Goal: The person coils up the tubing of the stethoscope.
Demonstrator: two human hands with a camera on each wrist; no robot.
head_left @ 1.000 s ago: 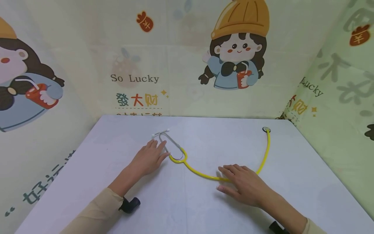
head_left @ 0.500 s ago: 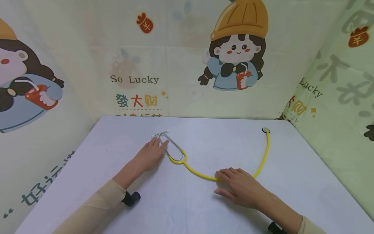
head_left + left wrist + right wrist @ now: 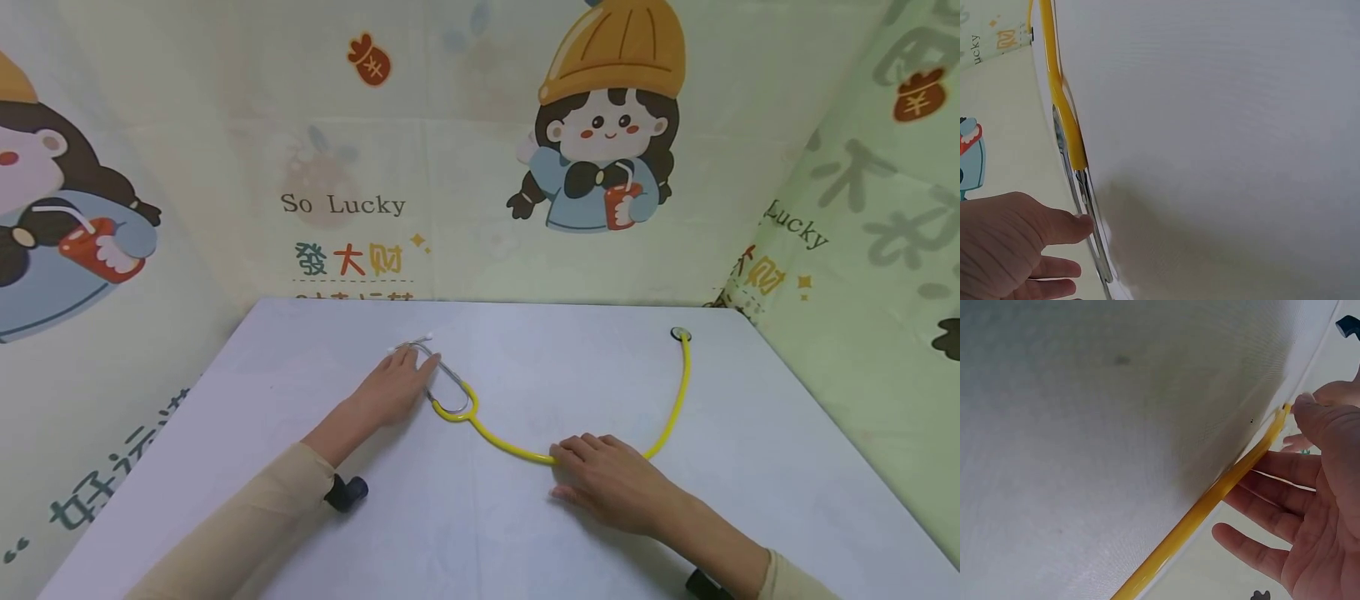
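Observation:
A stethoscope with a yellow tube (image 3: 510, 448) lies on the white table in the head view. Its metal ear tubes (image 3: 450, 373) are at the left, and its round chest piece (image 3: 681, 334) is at the far right. My left hand (image 3: 392, 385) is over the ear tubes with fingers extended; in the left wrist view the thumb (image 3: 1069, 226) overlaps the metal. Over the middle of the tube is my right hand (image 3: 611, 483). The right wrist view shows its fingers (image 3: 1285, 465) fairly straight, fingertips right at the yellow tube (image 3: 1194, 515), with the thumb apart from them.
The white table (image 3: 480, 533) ends at a cloth backdrop (image 3: 465, 167) printed with cartoon figures and lettering, which also rises on both sides. A black wrist camera (image 3: 348, 493) sits under the left sleeve (image 3: 247, 521), and another (image 3: 705, 586) under the right wrist.
My left hand has reached slightly farther forward and right over the ear tubes. My right hand has shifted a little left and down onto the tube. The stethoscope lies about where it was.

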